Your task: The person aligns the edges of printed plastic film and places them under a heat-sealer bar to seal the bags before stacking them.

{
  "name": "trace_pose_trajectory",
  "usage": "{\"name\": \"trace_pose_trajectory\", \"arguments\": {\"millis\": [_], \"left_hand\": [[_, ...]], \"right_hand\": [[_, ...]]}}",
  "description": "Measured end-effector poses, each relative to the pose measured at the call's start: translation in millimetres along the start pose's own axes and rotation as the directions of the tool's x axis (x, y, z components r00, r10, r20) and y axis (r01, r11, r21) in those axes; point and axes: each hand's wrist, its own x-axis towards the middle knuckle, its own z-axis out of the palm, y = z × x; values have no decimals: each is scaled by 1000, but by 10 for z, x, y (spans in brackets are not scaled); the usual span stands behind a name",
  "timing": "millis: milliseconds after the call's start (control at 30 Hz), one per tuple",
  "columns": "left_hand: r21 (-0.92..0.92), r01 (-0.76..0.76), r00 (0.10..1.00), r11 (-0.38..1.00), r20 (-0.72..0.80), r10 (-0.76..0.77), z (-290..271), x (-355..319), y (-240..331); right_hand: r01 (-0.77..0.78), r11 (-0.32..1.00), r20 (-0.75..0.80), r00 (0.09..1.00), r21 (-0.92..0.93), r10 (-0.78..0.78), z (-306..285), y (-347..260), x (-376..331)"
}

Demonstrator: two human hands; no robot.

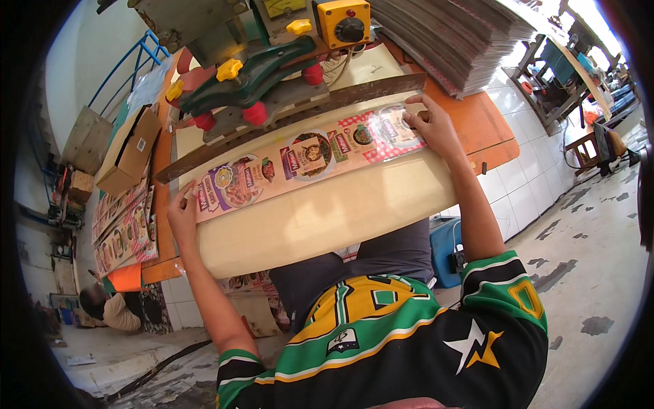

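A long printed cardboard strip [300,163] with colourful food pictures lies on a cream work board [327,218] in front of a green machine [252,75]. My left hand [182,215] grips the strip's left end at the board's edge. My right hand [428,126] presses flat on the strip's right end, fingers spread toward the machine's dark bar [286,119].
A tall stack of flat sheets [456,34] stands at the back right. A brown cardboard box [129,150] and more printed strips [126,228] sit at the left on the orange table [487,129]. A yellow control box [344,20] tops the machine. Another person [109,310] crouches at lower left.
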Motion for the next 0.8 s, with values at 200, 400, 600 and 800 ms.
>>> {"name": "trace_pose_trajectory", "arguments": {"millis": [200,400,600,800], "left_hand": [[211,-8,996,978,86,-10,-34,100,3],[338,-57,997,939,67,36,-33,192,-13],[291,-23,999,956,28,16,65,230,-6],[240,-39,999,970,22,35,47,263,-66]], "right_hand": [[156,928,-43,983,-338,-181,81,24,21],[213,833,-8,968,-510,-253,175,-78,144],[169,841,-53,972,-514,-228,191,-1,209],[146,856,-73,975,-495,-208,188,-32,223]]}}
